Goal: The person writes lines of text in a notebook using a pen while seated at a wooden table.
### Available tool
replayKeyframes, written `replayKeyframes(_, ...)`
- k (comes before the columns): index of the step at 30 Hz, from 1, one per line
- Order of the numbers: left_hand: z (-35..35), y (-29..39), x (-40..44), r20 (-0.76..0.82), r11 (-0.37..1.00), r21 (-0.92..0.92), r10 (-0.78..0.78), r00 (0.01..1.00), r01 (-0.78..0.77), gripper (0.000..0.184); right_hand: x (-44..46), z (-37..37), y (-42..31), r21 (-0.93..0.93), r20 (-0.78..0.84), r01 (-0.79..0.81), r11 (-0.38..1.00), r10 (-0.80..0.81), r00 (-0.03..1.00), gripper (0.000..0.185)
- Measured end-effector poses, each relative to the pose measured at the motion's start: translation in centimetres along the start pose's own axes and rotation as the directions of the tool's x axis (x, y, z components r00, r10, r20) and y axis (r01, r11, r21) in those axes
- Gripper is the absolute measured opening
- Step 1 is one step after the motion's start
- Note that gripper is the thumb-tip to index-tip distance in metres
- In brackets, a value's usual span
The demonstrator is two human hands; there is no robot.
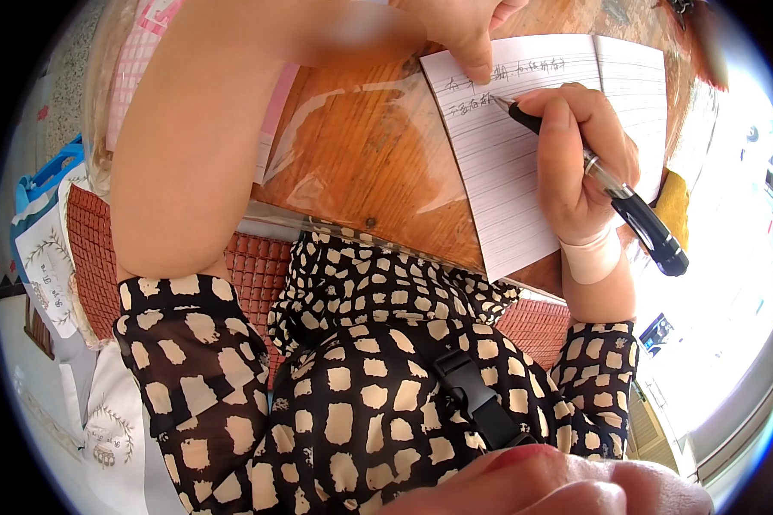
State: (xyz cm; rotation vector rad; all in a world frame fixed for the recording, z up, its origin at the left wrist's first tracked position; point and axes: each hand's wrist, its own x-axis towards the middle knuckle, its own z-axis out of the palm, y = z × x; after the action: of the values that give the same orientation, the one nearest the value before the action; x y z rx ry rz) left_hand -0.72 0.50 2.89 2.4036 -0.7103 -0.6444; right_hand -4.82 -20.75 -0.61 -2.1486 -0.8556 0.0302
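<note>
In the head view, two bare hands work at one wooden table (378, 146), its orange-brown, grained top under clear, wrinkled plastic. The right hand (584, 159), at 2 o'clock, grips one pen (648, 230) between thumb and fingers; the pen has a black grip, a see-through middle and a glossy black end. Its tip touches the second of two handwritten lines on one ruled notebook (515, 180), which lies at 1 to 2 o'clock, thin and flat, with one crease near its upper right. The left hand (468, 34), at 1 o'clock, has one digit extended onto the paper's top edge; how its other fingers are set, I cannot tell. One smooth, pale band (593, 257) wraps the right wrist.

At 3 o'clock, beside the notebook, is one mustard-yellow piece (673, 210). One black buckle (465, 382) sits at 5 o'clock on the black, cream-patched clothing (386, 378). Reddish-brown woven matting (90, 249) shows at 9 o'clock, and one blue-edged bag (47, 184) at 10.
</note>
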Motion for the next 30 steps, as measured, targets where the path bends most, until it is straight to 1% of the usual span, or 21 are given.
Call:
replayKeyframes(2,0.3,0.1,-0.1,-0.047,0.999,0.049,0.008,0.999,-0.006,0.026,-0.1,0.0,0.3,0.014,0.004,0.011,1.000,-0.011,1.000,0.006)
replayKeyframes(4,0.1,0.1,-0.1,-0.041,0.999,0.044,0.015,0.999,-0.013,0.026,-0.3,-0.2,0.7,0.044,0.018,0.027,0.999,-0.027,0.999,0.007)
replayKeyframes(6,0.1,0.1,-0.1,-0.047,0.999,0.041,0.021,0.999,-0.019,0.026,-0.4,-0.2,0.8,0.069,-0.008,-0.003,0.998,0.003,1.000,0.007)
replayKeyframes(11,-0.9,-0.5,0.6,0.063,0.996,-0.090,0.009,0.998,-0.004,0.027,-0.4,-0.7,0.8,0.047,-0.018,-0.008,0.999,0.009,1.000,0.007)
replayKeyframes(13,-0.5,-0.7,0.5,0.024,0.997,-0.075,0.037,0.999,-0.035,0.027,-0.4,-0.6,1.1,0.073,-0.018,-0.004,0.997,0.006,1.000,0.007)
replayKeyframes(15,0.1,-0.4,-0.1,-0.047,0.998,-0.032,0.058,0.997,-0.060,0.027,-0.4,-0.5,1.2,0.054,-0.012,0.050,0.997,-0.049,0.999,0.007)
replayKeyframes(16,0.1,-0.4,-0.1,-0.047,0.998,-0.034,0.057,0.997,-0.059,0.027,-0.3,-0.4,1.2,0.045,-0.008,0.077,0.996,-0.077,0.997,0.007)
replayKeyframes(17,0.1,-0.4,-0.1,-0.047,0.998,-0.037,0.056,0.997,-0.057,0.027,-0.3,-0.4,1.2,0.046,-0.010,0.069,0.997,-0.069,0.998,0.006)
replayKeyframes(19,-0.4,-0.8,0.5,0.022,0.996,-0.087,0.035,0.999,-0.033,0.027,-0.3,-0.3,1.0,0.048,-0.013,0.054,0.997,-0.053,0.998,0.006)
replayKeyframes(20,-0.6,-0.8,0.6,0.047,0.994,-0.104,0.025,0.999,-0.020,0.027,-0.2,-0.2,1.1,0.044,-0.016,0.071,0.996,-0.071,0.997,0.006)
replayKeyframes(22,-0.7,-0.7,0.5,0.060,0.994,-0.108,0.010,0.998,-0.003,0.027,-0.1,-0.1,1.2,0.035,-0.022,0.107,0.994,-0.106,0.994,0.006)
replayKeyframes(23,-0.8,-0.7,0.5,0.067,0.994,-0.110,0.005,0.998,0.003,0.027,-0.1,-0.1,1.0,0.034,-0.027,0.074,0.997,-0.073,0.997,0.006)
replayKeyframes(25,-0.8,-0.4,0.7,0.079,0.995,-0.093,-0.019,0.997,0.027,0.027,-0.2,-0.2,0.7,0.031,-0.037,0.008,0.999,-0.007,0.999,0.006)
replayKeyframes(27,-0.8,0.7,0.8,0.085,0.994,-0.042,-0.096,0.992,0.100,0.027,-0.2,-0.2,0.8,0.031,-0.029,0.025,0.999,-0.024,0.999,0.006)
replayKeyframes(29,-0.7,0.6,0.7,0.066,0.996,-0.053,-0.075,0.995,0.078,0.027,-0.3,-0.2,0.8,0.036,-0.024,0.026,0.999,-0.025,0.999,0.006)
replayKeyframes(30,-0.7,-0.5,0.4,0.044,0.995,-0.096,-0.001,0.999,0.006,0.027,-0.3,-0.3,0.8,0.042,-0.024,0.019,0.999,-0.018,1.000,0.006)
